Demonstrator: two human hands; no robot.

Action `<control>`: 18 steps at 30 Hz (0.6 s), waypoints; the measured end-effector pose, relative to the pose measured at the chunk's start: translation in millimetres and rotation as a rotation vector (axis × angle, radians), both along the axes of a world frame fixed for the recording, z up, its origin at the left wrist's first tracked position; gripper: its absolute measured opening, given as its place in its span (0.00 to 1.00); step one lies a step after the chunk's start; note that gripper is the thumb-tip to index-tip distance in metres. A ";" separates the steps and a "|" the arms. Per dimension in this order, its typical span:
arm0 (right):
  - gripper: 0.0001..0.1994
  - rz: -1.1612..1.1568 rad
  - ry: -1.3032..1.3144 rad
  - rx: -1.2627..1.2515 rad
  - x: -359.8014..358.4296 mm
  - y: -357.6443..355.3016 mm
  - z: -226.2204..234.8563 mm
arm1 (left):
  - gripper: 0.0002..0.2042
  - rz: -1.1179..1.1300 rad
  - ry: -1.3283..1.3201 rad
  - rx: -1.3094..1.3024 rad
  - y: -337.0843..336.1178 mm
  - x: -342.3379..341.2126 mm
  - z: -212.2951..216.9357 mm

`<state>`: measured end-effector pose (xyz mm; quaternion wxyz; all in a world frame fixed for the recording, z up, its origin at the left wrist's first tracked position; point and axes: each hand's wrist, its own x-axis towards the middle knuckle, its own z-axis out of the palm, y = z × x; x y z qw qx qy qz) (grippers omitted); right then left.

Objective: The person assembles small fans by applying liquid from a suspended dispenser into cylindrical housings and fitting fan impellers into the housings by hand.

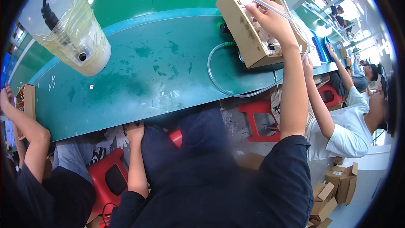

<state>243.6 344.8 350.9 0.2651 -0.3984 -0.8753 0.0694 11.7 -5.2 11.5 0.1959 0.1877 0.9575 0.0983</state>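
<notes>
1. Table (181, 74): beneath and left of the right fingers (256, 14).
2. Box (240, 29): directly below them.
3. Tube (208, 64): loops left of them; best not snagged.
4. Right hand (276, 22): fingers bent, part-open; any hold can't be told.
5. Left hand (134, 131): low, well left; grip hidden.
6. White parts (271, 45): around the right fingertips; a light pinch should suit.

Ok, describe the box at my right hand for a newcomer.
Find the green table. On its right half, your right hand is at an open cardboard box. White pieces inside and its dark-smudged side distinguish it from the far-left box.
</notes>
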 end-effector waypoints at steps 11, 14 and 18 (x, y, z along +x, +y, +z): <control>0.13 0.127 0.118 0.121 0.1 12.8 -8.2 | 0.35 -0.003 0.009 -0.005 -1.6 -0.8 -4.4; 0.14 0.093 0.078 0.166 1.5 19.8 -10.4 | 0.36 -0.013 0.005 -0.004 -1.5 -0.7 -1.9; 0.14 0.016 0.075 0.152 1.4 22.2 -10.3 | 0.36 -0.011 0.002 -0.014 -1.0 -0.5 -1.6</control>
